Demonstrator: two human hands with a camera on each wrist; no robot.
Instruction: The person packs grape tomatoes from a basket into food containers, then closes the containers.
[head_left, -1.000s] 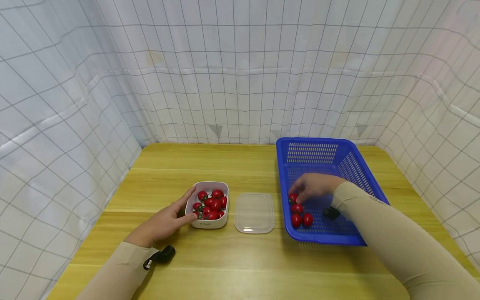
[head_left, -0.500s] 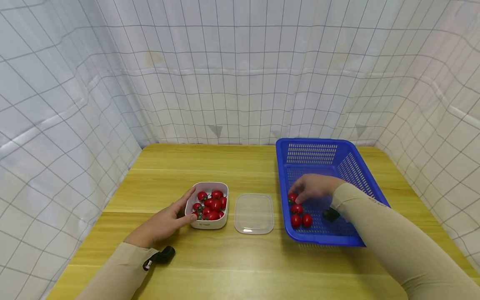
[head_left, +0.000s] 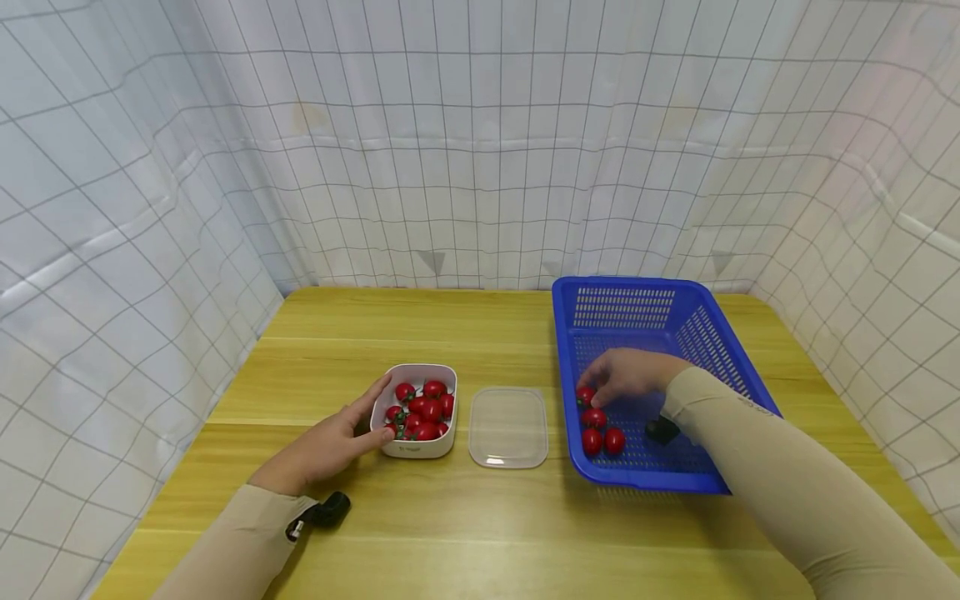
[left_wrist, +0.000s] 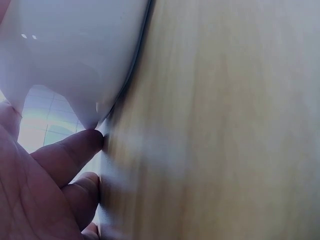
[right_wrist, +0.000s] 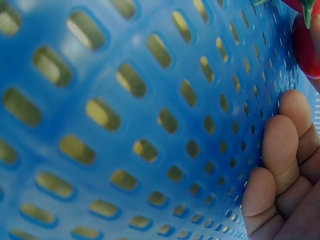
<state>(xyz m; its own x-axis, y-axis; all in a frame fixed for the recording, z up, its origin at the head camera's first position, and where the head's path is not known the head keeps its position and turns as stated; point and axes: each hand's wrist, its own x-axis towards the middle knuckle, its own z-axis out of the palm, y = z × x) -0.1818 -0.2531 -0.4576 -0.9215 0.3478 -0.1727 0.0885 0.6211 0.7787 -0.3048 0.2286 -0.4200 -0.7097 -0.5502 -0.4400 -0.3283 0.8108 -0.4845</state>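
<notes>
My left hand [head_left: 333, 442] holds the left side of a small white container [head_left: 423, 448], thumb at its near corner and fingers along the far side. Several cherry tomatoes [head_left: 431, 408], some with green stems, lie in it. In the left wrist view, curled fingers [left_wrist: 70, 155] touch the container's wall [left_wrist: 75, 45] close to the wood. My right hand [head_left: 628, 375] reaches into a blue basket [head_left: 564, 358] and pinches a cherry tomato [head_left: 586, 395] by its left wall. Beside it lie more cherry tomatoes [head_left: 614, 440]. The right wrist view catches red tomatoes [right_wrist: 306, 47] near the fingers [right_wrist: 280, 142].
A clear plastic lid [head_left: 508, 427] lies flat between the container and the basket. All stand on a wooden table [head_left: 480, 533]. White grid-patterned curtains [head_left: 480, 167] enclose its back and sides. Dark wrist devices [head_left: 327, 510] sit at both cuffs.
</notes>
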